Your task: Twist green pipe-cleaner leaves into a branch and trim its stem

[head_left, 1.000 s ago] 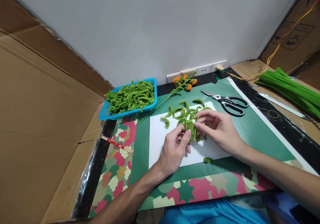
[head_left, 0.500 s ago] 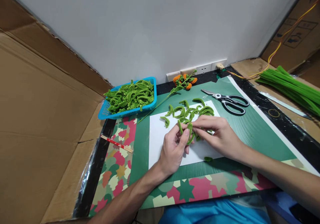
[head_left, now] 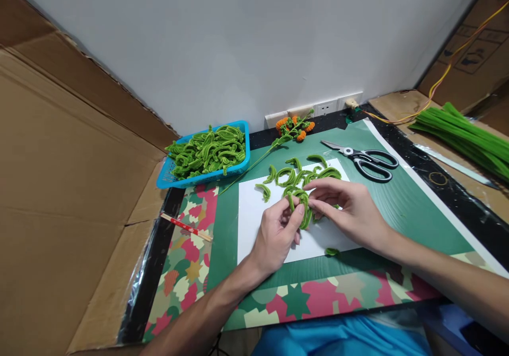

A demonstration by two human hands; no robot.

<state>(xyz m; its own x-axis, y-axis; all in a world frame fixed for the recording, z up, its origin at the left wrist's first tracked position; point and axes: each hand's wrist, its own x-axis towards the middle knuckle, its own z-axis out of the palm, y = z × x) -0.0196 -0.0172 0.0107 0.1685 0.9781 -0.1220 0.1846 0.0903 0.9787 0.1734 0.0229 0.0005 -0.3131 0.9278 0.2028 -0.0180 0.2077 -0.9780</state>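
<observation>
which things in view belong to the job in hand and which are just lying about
Seemingly in the job:
green fuzzy pieces held in the left hand, right hand close by
loose green pieces
white sheet

Probably lying about, untouched now:
scissors
orange-flowered stem
red-patterned stick

Unsure: blue basket of similar pieces

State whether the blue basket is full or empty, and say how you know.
Full: the blue basket is heaped to its rim with curled green pieces.

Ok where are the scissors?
In the head view, the scissors lie on the mat, by the far right corner of the white paper, beyond the right hand.
</observation>
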